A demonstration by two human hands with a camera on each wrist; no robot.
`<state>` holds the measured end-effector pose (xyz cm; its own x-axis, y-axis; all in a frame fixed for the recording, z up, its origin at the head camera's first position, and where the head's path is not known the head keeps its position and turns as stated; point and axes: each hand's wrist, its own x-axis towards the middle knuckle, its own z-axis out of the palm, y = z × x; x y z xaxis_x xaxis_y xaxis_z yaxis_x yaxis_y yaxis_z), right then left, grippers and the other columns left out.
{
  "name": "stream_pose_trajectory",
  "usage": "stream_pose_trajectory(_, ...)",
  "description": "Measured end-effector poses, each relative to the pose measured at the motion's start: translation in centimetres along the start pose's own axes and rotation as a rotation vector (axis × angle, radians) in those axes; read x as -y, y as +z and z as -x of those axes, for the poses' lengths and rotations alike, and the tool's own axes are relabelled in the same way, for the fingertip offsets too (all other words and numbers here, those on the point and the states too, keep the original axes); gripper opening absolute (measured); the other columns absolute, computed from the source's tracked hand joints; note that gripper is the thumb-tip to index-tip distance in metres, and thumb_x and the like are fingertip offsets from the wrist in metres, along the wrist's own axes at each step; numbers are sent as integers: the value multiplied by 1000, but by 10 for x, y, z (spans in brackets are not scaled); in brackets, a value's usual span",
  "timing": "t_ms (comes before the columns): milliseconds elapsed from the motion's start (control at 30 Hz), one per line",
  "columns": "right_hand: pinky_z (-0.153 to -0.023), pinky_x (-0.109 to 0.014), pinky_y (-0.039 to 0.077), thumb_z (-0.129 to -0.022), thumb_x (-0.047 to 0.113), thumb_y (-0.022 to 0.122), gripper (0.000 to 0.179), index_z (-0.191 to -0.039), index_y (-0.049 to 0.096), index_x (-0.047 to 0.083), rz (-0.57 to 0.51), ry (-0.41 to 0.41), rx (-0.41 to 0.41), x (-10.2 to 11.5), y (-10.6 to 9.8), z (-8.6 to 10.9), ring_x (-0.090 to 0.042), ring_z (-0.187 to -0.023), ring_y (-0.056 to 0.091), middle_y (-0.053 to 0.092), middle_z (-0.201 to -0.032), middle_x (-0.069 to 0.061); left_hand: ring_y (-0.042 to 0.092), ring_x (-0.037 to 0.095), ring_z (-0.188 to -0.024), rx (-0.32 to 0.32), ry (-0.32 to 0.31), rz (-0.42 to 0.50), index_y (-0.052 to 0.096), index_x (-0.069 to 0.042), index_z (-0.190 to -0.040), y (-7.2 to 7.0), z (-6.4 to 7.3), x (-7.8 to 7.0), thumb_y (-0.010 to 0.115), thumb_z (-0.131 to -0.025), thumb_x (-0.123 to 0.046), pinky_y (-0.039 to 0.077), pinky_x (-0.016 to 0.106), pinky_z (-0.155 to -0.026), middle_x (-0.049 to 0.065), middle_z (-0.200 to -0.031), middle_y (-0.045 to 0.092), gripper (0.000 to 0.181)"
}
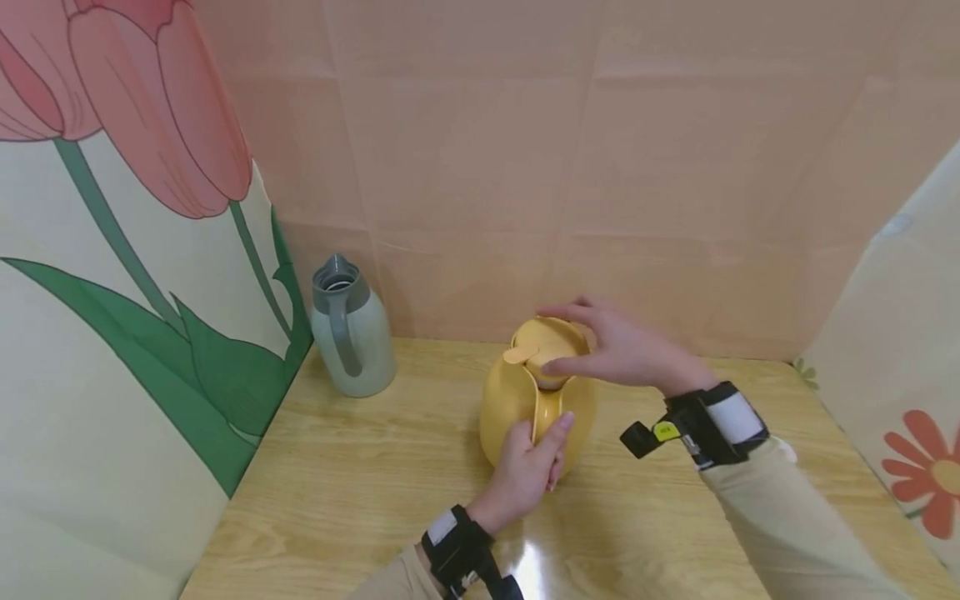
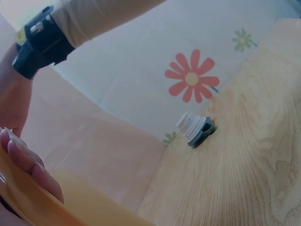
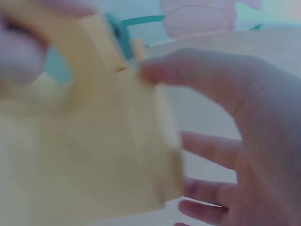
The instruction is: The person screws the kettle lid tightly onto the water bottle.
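A yellow thermos jug (image 1: pixel 501 408) stands on the wooden table. My left hand (image 1: pixel 520 468) grips its handle (image 1: pixel 547 410), the thumb lying along it. On top of the jug is its round yellow lid (image 1: pixel 553 340), with a small tab pointing left. My right hand (image 1: pixel 618 343) holds the lid from the right, thumb on the near side and fingers round the far side. The right wrist view is blurred, but the thumb (image 3: pixel 188 68) touches the yellow top there; the other fingertips are partly hidden behind it.
A pale green-grey thermos jug (image 1: pixel 360 346) without a stopper stands at the back left. A white threaded stopper with a dark grey top (image 2: pixel 196 129) lies on the table (image 2: pixel 225 174) to the right. Pink cloth (image 1: pixel 465 167) hangs behind, flower-printed cloths at both sides.
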<state>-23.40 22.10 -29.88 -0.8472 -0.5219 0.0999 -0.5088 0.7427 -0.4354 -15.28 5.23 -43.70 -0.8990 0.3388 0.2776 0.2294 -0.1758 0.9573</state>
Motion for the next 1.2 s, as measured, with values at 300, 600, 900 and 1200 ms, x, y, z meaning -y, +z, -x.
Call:
stream_pose_trajectory(300,-77,-42,42,-75,83,67,89,-133,58,15,138,103,-151,0,24,-9,-28,-103,41,49,-113,-9,39,7,-39,-3,6,12,47,-5,-59,0,-1,3,50,-109,-37,35,20,-40,-3,-48,43,59)
stream_pose_trajectory(600,-109,-66,29,-88,63,70,84,-148,47,9,55,28,-104,7,15,-6,-41,-143,26,36,-157,-15,39,7,-39,13,-2,9,46,-1,-60,-1,-1,2,49,-109,-37,36,21,-41,-1,-48,43,61)
stream_pose_trajectory(900,-104,-70,33,-87,32,79,69,-148,51,16,-35,-46,39,4,-5,3,-39,-140,35,44,-151,-15,40,8,-40,9,16,13,46,-3,-61,-1,-2,3,49,-109,-36,37,21,-40,-2,-49,43,58)
stream_pose_trajectory(1200,-96,-67,41,-83,44,83,74,-148,52,25,4,1,-1,-1,-1,0,-35,-129,41,51,-142,-14,40,8,-41,11,6,11,47,-2,-62,-1,-1,2,49,-109,-37,37,21,-41,0,-50,44,59)
